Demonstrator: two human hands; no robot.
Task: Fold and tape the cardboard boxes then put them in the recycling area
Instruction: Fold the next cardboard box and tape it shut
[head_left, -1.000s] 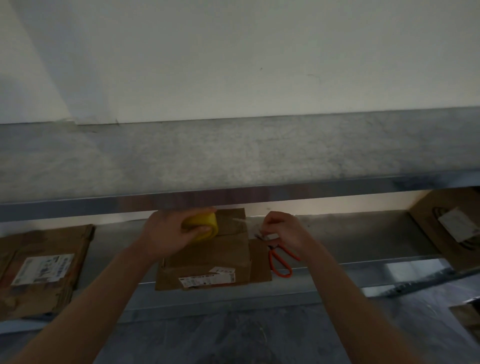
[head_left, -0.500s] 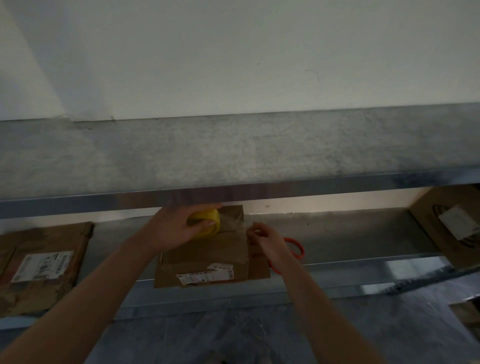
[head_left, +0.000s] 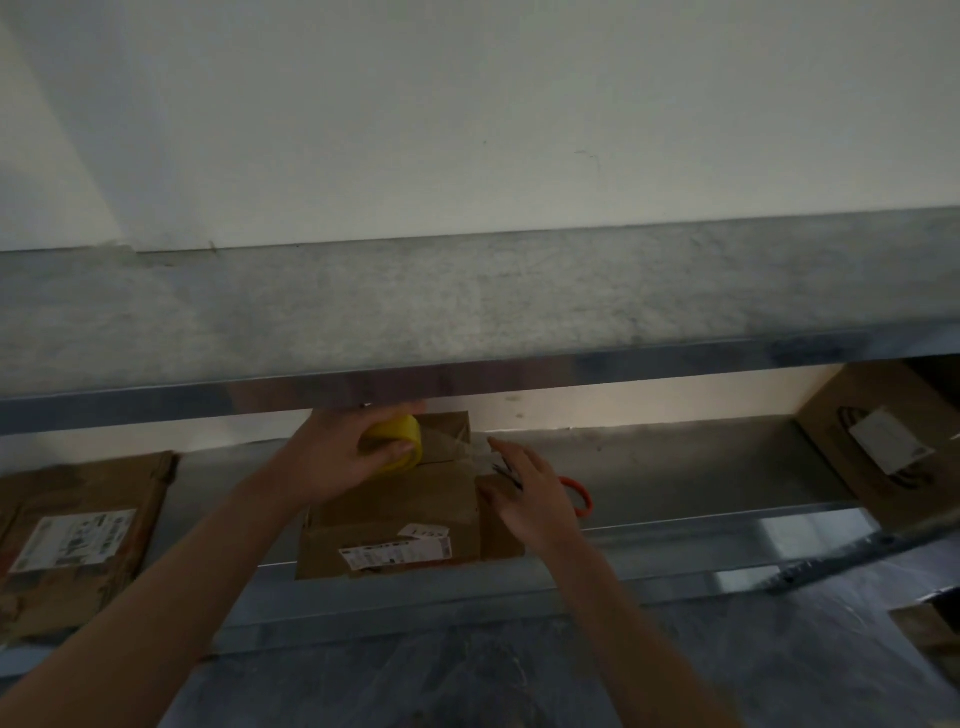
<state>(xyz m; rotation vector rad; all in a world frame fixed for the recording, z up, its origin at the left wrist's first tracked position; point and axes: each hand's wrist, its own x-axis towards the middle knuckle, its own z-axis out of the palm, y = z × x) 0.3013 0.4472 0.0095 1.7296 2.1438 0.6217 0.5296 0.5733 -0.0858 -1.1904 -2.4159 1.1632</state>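
Since a moment ago the right grip (head_left: 530, 493) has spread flat, straight fingers pressing the right edge of the folded cardboard box (head_left: 395, 512) at mid-frame on the metal shelf (head_left: 701, 467). Beside it the left grip (head_left: 337, 460) curls round the yellow tape roll (head_left: 402, 439) atop the box; orange-handled scissors (head_left: 583, 493) lie behind the right grip.

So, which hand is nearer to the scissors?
Right. The right hand lies over the box, right beside the scissors; the left hand grips the tape, farther to the left.
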